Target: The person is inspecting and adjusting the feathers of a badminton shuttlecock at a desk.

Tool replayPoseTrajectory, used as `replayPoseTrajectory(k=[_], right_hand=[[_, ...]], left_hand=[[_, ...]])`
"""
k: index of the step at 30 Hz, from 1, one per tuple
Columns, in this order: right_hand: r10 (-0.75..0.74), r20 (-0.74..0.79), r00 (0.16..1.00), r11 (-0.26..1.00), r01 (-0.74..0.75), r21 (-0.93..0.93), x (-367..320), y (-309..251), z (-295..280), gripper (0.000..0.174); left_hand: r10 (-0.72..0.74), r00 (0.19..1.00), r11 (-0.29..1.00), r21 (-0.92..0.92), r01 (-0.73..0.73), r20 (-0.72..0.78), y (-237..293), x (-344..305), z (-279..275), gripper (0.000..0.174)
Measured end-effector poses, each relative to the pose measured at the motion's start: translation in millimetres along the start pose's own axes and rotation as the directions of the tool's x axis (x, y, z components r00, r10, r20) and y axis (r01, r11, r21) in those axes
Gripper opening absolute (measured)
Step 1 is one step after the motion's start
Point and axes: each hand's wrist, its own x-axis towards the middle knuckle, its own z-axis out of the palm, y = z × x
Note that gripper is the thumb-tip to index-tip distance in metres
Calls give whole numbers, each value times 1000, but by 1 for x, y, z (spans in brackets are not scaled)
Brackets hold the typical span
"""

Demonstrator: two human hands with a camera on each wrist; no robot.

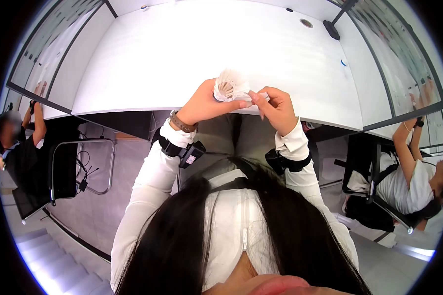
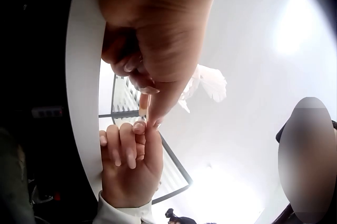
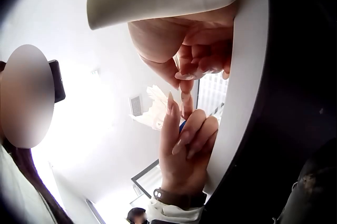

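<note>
A white feathered shuttlecock (image 1: 231,82) is held over the front edge of the white table, its open feather end facing up. My left hand (image 1: 198,104) grips it low, around the base, with the thumb stretched toward the right. A bit of blue band (image 3: 182,126) shows by the left fingers in the right wrist view. My right hand (image 1: 279,109) pinches a thin white piece (image 1: 244,97) beside the feathers; I cannot tell whether it belongs to the shuttlecock. Both hands' fingertips meet close together, and the left fingers (image 3: 196,129) hide the shuttlecock's base.
The white table (image 1: 182,54) has framed side partitions (image 1: 389,59). A small blue-and-white object (image 1: 343,62) lies at the right, near a black fixture (image 1: 332,30) and a round cable hole (image 1: 306,23). Other people sit to either side, with a chair (image 1: 83,142) at left.
</note>
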Motion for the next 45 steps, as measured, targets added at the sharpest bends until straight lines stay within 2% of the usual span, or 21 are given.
replayPoseTrajectory(k=[2,8,14,20,22,26,30,36,42,45], right_hand=[[20,-7,1000,999,-19,37,2,-4,0,26],[36,50,998,999,-37,11,1,-1,-7,28],[55,15,998,997,-56,55,0,-7,-4,29],[35,67,997,997,-39,69,4,-6,-6,27],[14,80,997,994,-22,104,2,-6,-6,27],[54,131,990,996,-62,59,3,-10,-12,25],[64,173,983,991,-83,105,4,-12,-19,24],[58,136,989,990,-75,122,4,-14,-19,25],[55,97,994,998,-57,15,4,-6,-10,27],[46,102,994,998,-50,44,4,-4,-11,26]], left_hand=[[-74,997,992,103,71,27,2,0,-4,26],[-114,993,985,135,109,33,13,0,-2,25],[-179,984,983,40,179,-20,10,0,0,22],[-205,978,977,54,206,-26,14,3,-1,18],[-174,984,983,59,175,-23,14,1,1,19],[-158,987,982,98,161,-36,11,3,-1,22],[-209,977,969,122,213,-43,12,2,1,22],[-171,985,971,165,173,-29,18,5,4,25],[-179,984,973,143,180,-18,21,-1,5,27],[-149,989,979,142,148,-2,19,0,5,24]])
